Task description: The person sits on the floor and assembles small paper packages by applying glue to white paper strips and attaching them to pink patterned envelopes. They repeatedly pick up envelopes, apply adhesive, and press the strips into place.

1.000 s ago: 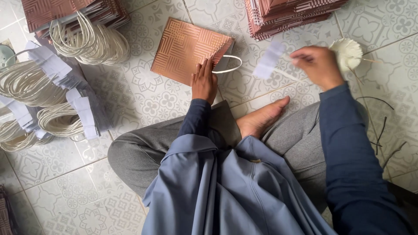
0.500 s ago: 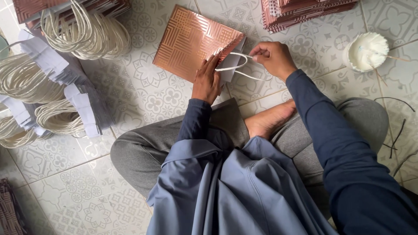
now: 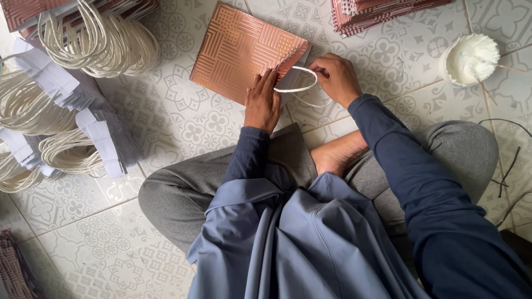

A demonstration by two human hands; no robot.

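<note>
A flat copper-coloured paper bag (image 3: 238,47) with a line pattern lies on the tiled floor in front of my crossed legs. My left hand (image 3: 262,102) presses flat on the bag's near edge, fingers together. My right hand (image 3: 335,77) pinches at the bag's open end beside the white cord handle (image 3: 296,88), which loops out between both hands. What its fingertips grip is hidden.
Bundles of white cord handles with paper strips (image 3: 66,83) are piled at the left. A stack of copper bags (image 3: 382,11) lies at the top right, another at the top left (image 3: 33,11). A white glue cup with sticks (image 3: 471,58) stands at the right. Black cables (image 3: 507,160) trail at the right edge.
My right hand came from the glue cup at the right to the bag's open end and now pinches there. My left hand stayed pressed on the bag.
</note>
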